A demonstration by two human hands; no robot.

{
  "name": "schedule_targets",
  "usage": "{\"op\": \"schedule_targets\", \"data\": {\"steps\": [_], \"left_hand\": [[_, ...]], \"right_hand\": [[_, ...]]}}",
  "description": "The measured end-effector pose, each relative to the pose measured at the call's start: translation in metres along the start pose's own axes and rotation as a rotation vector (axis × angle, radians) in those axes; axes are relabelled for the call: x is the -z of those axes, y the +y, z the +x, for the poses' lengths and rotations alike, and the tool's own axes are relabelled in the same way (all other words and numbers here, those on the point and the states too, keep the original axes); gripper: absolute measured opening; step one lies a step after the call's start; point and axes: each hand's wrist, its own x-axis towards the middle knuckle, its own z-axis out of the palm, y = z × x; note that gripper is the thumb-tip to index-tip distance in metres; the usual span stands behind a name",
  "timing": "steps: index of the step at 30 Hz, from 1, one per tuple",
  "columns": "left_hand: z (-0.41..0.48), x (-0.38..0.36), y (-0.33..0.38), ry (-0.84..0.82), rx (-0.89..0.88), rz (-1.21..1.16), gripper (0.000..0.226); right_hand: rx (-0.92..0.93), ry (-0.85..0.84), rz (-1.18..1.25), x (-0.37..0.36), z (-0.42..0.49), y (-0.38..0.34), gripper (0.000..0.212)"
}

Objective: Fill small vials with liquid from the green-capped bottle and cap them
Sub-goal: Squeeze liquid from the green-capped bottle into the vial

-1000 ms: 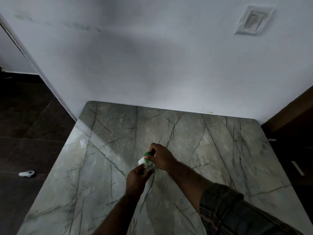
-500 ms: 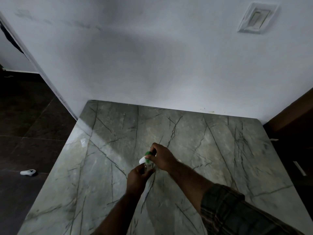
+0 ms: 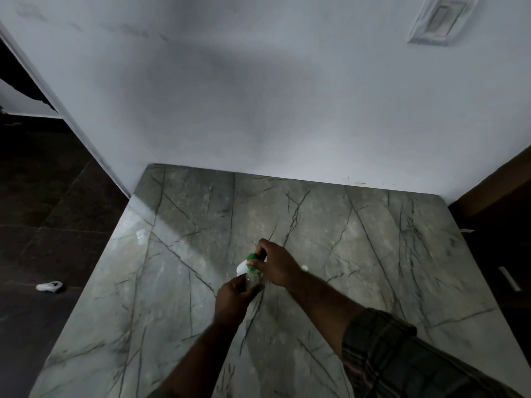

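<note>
A clear bottle [image 3: 253,278] with a green cap [image 3: 253,257] is held over the middle of the grey marble table [image 3: 359,239]. My left hand [image 3: 234,300] grips the bottle's body from below. My right hand [image 3: 277,262] pinches the green cap from above. A small white object [image 3: 240,267] shows just behind the bottle, partly hidden by the hands. Another small white thing [image 3: 304,267] peeks out to the right of my right wrist. No vial can be made out clearly in the dim light.
A white wall [image 3: 258,110] rises at the table's far edge, with a switch plate [image 3: 439,20] high on the right. Dark floor lies left of the table with a small white object [image 3: 50,286] on it. Dark wooden furniture [image 3: 494,191] stands at the right.
Both hands stay on the bottle and cap in nearly the same place; the right hand's fingers shift slightly on the cap. The view has tilted a little.
</note>
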Motion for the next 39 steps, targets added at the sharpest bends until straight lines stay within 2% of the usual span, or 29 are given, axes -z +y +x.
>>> {"op": "schedule_targets", "data": {"steps": [12, 39], "left_hand": [[0.005, 0.004, 0.001, 0.010, -0.051, 0.062, 0.026], [0.006, 0.000, -0.003, -0.007, 0.000, 0.036, 0.030]], "right_hand": [[-0.006, 0.016, -0.026, 0.001, 0.004, -0.003, 0.026], [-0.057, 0.043, 0.003, -0.003, 0.000, -0.004, 0.026]]}}
